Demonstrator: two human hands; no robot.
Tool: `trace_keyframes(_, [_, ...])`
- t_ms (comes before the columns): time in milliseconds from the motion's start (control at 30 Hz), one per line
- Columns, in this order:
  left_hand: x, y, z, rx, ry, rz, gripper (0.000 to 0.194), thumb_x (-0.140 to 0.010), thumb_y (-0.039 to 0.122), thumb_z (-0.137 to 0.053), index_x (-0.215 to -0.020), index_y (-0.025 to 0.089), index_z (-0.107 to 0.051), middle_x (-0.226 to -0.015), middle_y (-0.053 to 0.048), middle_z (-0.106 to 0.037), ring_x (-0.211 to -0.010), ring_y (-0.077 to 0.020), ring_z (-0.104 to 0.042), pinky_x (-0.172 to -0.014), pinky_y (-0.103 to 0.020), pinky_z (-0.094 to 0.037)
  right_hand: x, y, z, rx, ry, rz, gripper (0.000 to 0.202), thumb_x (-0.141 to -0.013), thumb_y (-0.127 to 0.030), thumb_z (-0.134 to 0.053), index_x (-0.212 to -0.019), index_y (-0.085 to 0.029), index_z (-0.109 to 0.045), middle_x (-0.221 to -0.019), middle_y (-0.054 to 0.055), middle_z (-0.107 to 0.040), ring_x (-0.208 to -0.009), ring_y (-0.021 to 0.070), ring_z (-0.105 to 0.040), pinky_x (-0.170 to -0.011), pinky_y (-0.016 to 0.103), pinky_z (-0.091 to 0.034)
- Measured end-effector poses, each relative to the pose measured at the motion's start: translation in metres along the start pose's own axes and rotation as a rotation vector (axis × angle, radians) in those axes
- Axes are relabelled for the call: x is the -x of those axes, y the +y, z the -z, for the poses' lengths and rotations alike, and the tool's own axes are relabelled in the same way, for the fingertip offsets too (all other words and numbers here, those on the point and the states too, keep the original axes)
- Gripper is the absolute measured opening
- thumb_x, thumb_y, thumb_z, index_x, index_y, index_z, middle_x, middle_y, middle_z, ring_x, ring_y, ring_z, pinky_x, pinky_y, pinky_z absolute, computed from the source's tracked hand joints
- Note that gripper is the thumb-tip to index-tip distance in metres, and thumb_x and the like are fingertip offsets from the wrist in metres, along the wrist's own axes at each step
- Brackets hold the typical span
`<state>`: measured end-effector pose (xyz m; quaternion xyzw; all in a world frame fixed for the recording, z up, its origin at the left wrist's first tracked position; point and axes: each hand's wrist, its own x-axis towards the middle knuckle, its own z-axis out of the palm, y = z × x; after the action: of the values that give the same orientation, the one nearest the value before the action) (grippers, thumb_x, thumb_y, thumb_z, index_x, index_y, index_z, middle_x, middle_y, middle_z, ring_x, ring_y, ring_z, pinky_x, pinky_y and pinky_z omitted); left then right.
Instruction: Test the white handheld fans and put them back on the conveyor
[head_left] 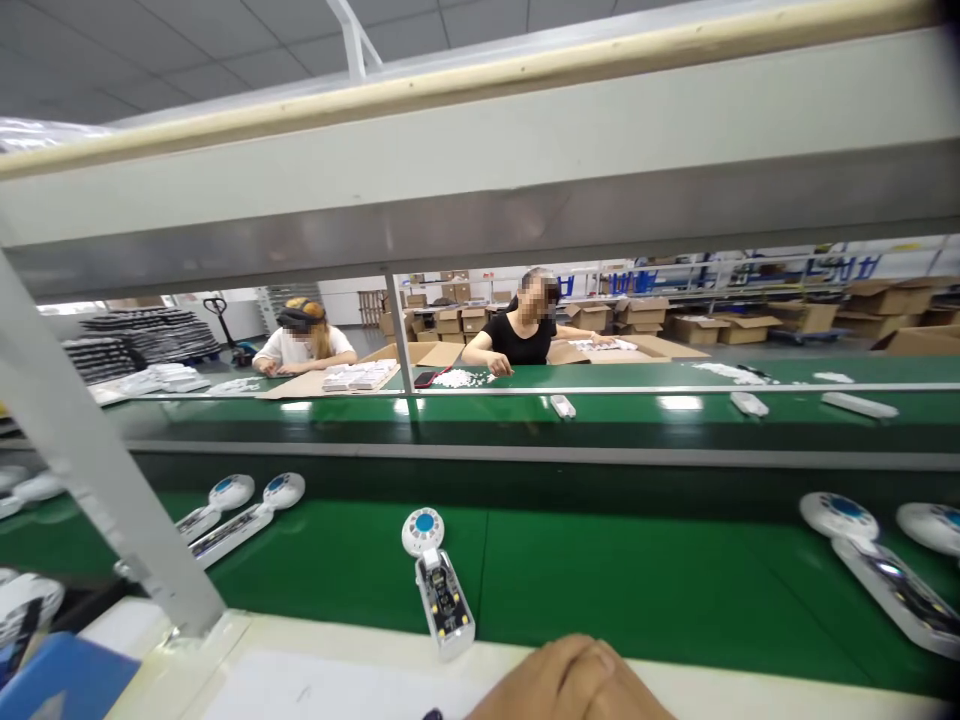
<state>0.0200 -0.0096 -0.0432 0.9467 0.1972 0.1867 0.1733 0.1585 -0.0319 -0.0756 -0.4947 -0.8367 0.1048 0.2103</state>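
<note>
At the bottom edge, my left hand (529, 685) and my right hand (626, 692) appear to meet, knuckles up and fingers bent. The frame cuts both off, and whatever they hold, if anything, is hidden below. Just beyond them on the left, a white device with a round head (439, 585) lies on the green conveyor belt (645, 590), its near end against the pale bench edge. Its head has a blue centre, and its open body bares a dark circuit board. Part of a small dark object (433, 714) shows beside my left hand.
More such devices lie left (244, 520) and right (881, 570) on the belt. A slanted white post (97, 450) stands left, above a blue object (67, 675). A shelf beam (480, 200) crosses overhead. Across the line, two people sit by small white parts (461, 378) and cardboard boxes.
</note>
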Motion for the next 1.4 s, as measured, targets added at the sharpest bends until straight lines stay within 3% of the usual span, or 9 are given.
trace_keyframes(233, [0.001, 0.008, 0.015, -0.565, 0.112, -0.030, 0.036, -0.086, 0.025, -0.042, -0.122, 0.018, -0.044, -0.105, -0.012, -0.061, -0.082, -0.0220, -0.058, -0.068, -0.032, -0.048, -0.004, -0.006, 0.018, 0.011, -0.041, 0.053, 0.023, -0.067, -0.008, -0.045, -0.065, -0.020, -0.066, -0.067, 0.003, -0.069, -0.056, 0.0159, -0.058, -0.051, 0.024, -0.040])
trace_keyframes(333, [0.015, 0.000, 0.030, -0.702, 0.163, 0.024, 0.048, -0.082, 0.045, -0.046, -0.119, 0.015, -0.048, -0.111, -0.016, -0.059, -0.096, -0.0308, -0.055, -0.079, -0.043, -0.045, -0.009, -0.015, 0.034, 0.044, -0.096, 0.126, 0.021, -0.062, -0.006, -0.046, -0.058, -0.018, -0.063, -0.060, 0.003, -0.069, -0.051, 0.0147, -0.058, -0.049, 0.023, -0.037])
trace_keyframes(533, [0.048, -0.028, 0.071, -0.604, 0.128, 0.497, 0.051, -0.084, 0.052, -0.037, -0.118, 0.017, -0.054, -0.127, -0.015, -0.049, -0.120, -0.0343, -0.039, -0.096, -0.057, -0.029, -0.012, -0.026, 0.053, -0.016, -0.132, 0.107, 0.040, -0.058, -0.004, -0.044, -0.088, -0.017, -0.068, -0.075, 0.004, -0.074, -0.063, 0.0176, -0.067, -0.057, 0.021, -0.045])
trace_keyframes(633, [0.051, -0.049, 0.086, -0.565, 0.200, 0.898, 0.051, -0.086, 0.045, -0.032, -0.128, 0.016, -0.042, -0.141, -0.019, -0.027, -0.127, -0.0375, -0.026, -0.086, -0.064, -0.033, -0.011, -0.026, 0.057, -0.059, -0.139, 0.088, 0.044, -0.055, -0.001, -0.041, -0.086, -0.015, -0.069, -0.078, 0.004, -0.074, -0.066, 0.0177, -0.068, -0.061, 0.021, -0.048])
trace_keyframes(700, [0.052, -0.064, 0.093, -0.546, 0.244, 0.984, 0.051, -0.087, 0.042, -0.031, -0.128, 0.015, -0.041, -0.143, -0.021, -0.018, -0.129, -0.0396, -0.020, -0.081, -0.062, -0.037, -0.011, -0.027, 0.058, -0.060, -0.135, 0.075, 0.045, -0.055, 0.000, -0.041, -0.087, -0.015, -0.069, -0.079, 0.004, -0.074, -0.067, 0.0182, -0.068, -0.063, 0.022, -0.049])
trace_keyframes(967, [0.072, -0.109, 0.126, -0.488, 0.252, 0.477, 0.012, -0.074, 0.025, -0.044, -0.073, 0.019, -0.054, -0.108, -0.009, -0.054, -0.119, -0.0312, -0.034, -0.098, -0.053, -0.028, -0.010, -0.035, 0.065, -0.068, -0.119, 0.042, 0.046, -0.057, 0.002, -0.040, -0.088, -0.015, -0.070, -0.080, 0.005, -0.074, -0.071, 0.0185, -0.069, -0.066, 0.022, -0.050])
trace_keyframes(1167, [0.078, -0.108, 0.141, -0.646, 0.176, 0.614, 0.018, -0.070, 0.019, -0.043, -0.082, 0.018, -0.056, -0.121, -0.011, -0.052, -0.121, -0.0351, -0.035, -0.099, -0.062, -0.016, -0.008, -0.036, 0.066, -0.051, -0.108, 0.022, 0.044, -0.058, 0.001, -0.041, -0.087, -0.017, -0.070, -0.081, 0.004, -0.074, -0.071, 0.0193, -0.068, -0.068, 0.024, -0.050])
trace_keyframes(1300, [0.065, -0.090, 0.128, -0.852, 0.237, 0.669, 0.026, -0.070, 0.013, -0.043, -0.092, 0.008, -0.056, -0.116, -0.023, -0.054, -0.112, -0.0391, -0.045, -0.097, -0.064, -0.018, -0.009, -0.038, 0.067, -0.043, -0.104, 0.001, 0.042, -0.060, 0.000, -0.042, -0.087, -0.018, -0.069, -0.083, 0.003, -0.074, -0.074, 0.0199, -0.068, -0.070, 0.026, -0.049])
trace_keyframes(1400, [0.048, -0.057, 0.097, -0.720, 0.262, 0.370, 0.035, -0.069, 0.006, -0.041, -0.102, 0.009, -0.052, -0.120, -0.020, -0.052, -0.117, -0.0323, -0.044, -0.101, -0.057, -0.025, -0.010, -0.039, 0.067, -0.038, -0.109, -0.019, 0.040, -0.063, -0.001, -0.042, -0.088, -0.018, -0.068, -0.082, 0.004, -0.074, -0.073, 0.0199, -0.068, -0.069, 0.025, -0.048])
